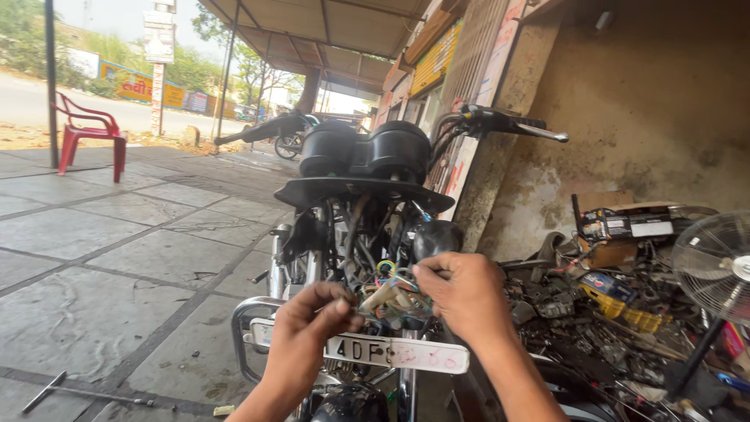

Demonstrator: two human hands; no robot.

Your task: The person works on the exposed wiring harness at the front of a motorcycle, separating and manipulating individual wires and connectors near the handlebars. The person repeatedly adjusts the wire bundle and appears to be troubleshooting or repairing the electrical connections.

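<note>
Wires tangle behind the motorcycle's headlight mount, partly hidden by our hands: left hand pinches a connector, right hand grips the bundle. Scrap parts crowd rightward.

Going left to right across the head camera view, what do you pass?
Red plastic chair → T-handle wrench on the floor → left hand → bundle of coloured wires → right hand → cardboard boxes → fan.

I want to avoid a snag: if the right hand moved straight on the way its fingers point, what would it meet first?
The right hand points left into the bundle of coloured wires it already pinches; beyond that, probably the left hand, though depth is unclear.
</note>
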